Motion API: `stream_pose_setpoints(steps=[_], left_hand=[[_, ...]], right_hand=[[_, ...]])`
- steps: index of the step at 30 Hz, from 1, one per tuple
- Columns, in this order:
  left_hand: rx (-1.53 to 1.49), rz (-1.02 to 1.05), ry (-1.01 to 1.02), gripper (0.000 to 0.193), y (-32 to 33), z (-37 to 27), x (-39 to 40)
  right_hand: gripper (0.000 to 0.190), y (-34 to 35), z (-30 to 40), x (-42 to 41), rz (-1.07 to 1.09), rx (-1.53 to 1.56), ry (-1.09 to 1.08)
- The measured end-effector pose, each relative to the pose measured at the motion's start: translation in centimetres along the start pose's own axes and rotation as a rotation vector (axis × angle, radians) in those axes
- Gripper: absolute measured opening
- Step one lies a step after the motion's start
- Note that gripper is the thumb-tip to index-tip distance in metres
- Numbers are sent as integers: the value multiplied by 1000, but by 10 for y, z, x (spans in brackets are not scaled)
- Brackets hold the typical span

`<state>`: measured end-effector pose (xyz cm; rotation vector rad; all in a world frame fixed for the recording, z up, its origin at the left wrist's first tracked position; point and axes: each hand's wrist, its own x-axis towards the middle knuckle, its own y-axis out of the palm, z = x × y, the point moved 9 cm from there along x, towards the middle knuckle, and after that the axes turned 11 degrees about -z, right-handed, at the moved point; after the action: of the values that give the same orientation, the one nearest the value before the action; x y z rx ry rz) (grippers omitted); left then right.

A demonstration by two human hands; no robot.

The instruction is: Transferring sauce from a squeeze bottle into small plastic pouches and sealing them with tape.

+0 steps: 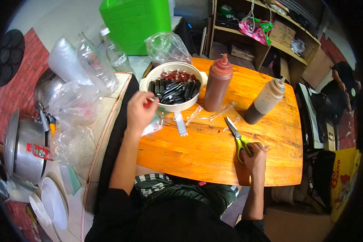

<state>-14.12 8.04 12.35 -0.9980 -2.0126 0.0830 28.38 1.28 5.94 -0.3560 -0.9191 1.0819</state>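
Observation:
My left hand [141, 110] is at the lower left rim of a cream two-handled bowl [179, 108], its fingers bent around something small and red that is mostly hidden. Dark, shiny filled packets [172, 91] fill the front of the bowl, with dark red packets [178, 75] behind them. On the wooden table, my right hand [255, 155] has its fingers on the handle of green-handled scissors [238, 136], whose blades point away from me. Beyond the scissors stand a squeeze bottle of reddish-brown sauce [218, 86] and one partly filled with dark liquid [264, 101].
Clear plastic scraps [196, 115] and a pale strip [180, 124] lie before the bowl. A green plastic container [136, 27] stands behind. The tiled counter [104, 121] at left holds plastic bags [74, 142], bottles, a metal pot [30, 148] and plates [54, 202]. Wooden shelves [287, 50] stand at back right.

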Motion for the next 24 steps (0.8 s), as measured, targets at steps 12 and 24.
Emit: stream_pose_setpoints(steps=[12,24], left_hand=[[115,96,95,24,-19,14,-94],[17,-29,-91,28,-34,44,-108]], right_hand=[[29,97,148,13,271,206,-404],[29,199,225,14,307,57,-597]])
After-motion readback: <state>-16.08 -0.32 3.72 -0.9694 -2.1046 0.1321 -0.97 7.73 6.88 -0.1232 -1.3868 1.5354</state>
